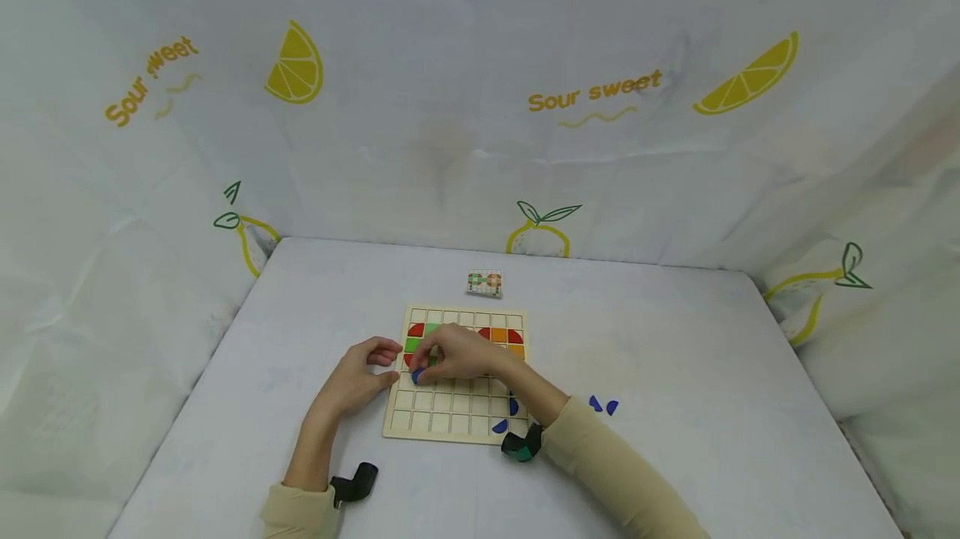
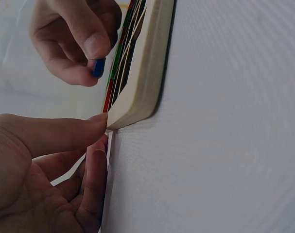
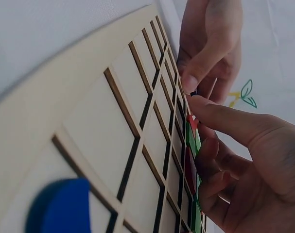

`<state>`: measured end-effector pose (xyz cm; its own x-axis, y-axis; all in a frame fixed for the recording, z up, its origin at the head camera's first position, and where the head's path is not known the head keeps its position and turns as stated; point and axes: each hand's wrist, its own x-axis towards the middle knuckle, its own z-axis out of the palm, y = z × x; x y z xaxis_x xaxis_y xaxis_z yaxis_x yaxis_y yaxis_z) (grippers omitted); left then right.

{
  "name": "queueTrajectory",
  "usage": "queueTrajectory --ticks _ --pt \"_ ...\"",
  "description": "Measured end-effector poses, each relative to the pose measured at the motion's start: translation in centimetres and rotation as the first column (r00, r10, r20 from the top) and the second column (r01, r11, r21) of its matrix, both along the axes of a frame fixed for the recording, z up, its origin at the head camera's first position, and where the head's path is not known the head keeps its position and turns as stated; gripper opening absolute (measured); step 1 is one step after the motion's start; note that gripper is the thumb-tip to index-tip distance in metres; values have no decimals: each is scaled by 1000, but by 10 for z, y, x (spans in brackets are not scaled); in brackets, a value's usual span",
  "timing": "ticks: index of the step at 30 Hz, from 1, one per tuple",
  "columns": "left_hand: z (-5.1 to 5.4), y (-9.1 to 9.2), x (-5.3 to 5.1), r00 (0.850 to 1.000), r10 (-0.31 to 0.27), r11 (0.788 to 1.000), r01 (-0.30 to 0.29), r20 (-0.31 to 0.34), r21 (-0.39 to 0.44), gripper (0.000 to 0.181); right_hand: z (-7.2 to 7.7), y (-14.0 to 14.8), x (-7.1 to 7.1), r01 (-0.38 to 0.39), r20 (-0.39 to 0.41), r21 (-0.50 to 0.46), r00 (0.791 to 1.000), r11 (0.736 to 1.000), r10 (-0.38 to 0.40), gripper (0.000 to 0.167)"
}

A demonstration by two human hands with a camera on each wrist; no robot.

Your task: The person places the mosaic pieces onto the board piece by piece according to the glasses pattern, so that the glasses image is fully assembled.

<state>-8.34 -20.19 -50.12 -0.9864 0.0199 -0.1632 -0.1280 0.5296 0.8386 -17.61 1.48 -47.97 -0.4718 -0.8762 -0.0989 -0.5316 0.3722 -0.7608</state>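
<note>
A light wooden grid board (image 1: 441,422) lies flat on the table, with red, green and orange pieces set in its upper cells. My right hand (image 1: 461,351) reaches over the board's left part and pinches a small blue puzzle piece (image 2: 98,68) between thumb and index finger. At the board's left edge is my left hand (image 1: 358,376), its thumb touching the rim and its fingers loosely bent. Two more blue rounded pieces lie on the board's lower right, one of them a blue piece (image 1: 500,426) near the front edge. My right hand hides some cells.
Behind the board stands a small pattern card (image 1: 484,282) showing a coloured grid. Two loose blue pieces (image 1: 612,407) lie on the white tablecloth (image 1: 675,339) to the right. A white curtain (image 1: 420,131) with lemon prints hangs at the back and sides.
</note>
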Motion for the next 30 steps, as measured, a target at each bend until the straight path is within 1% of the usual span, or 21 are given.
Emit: queueTrajectory --ticks 6,9,13,16,20,30 --pt "0 0 -1 1000 1 1000 -1 -4 -10 38 0 -9 3 -20 -81 41 996 999 24 8" --pt "0 0 -1 1000 0 1000 0 -6 -10 38 2 -12 5 -30 -103 61 994 998 36 7" --pt "-1 0 -1 1000 4 1000 -4 -5 -7 38 3 -13 5 -39 -129 86 990 995 50 9" --pt "-2 0 -1 1000 9 1000 -9 -4 -6 38 4 -13 5 -52 -131 100 989 994 65 12" --pt "-1 1 -2 1000 2 1000 -2 -9 -9 39 5 -11 5 -65 -111 111 991 992 77 17" --pt "0 1 -1 1000 1 1000 -1 -4 -12 39 6 2 2 -58 -102 60 993 997 64 19"
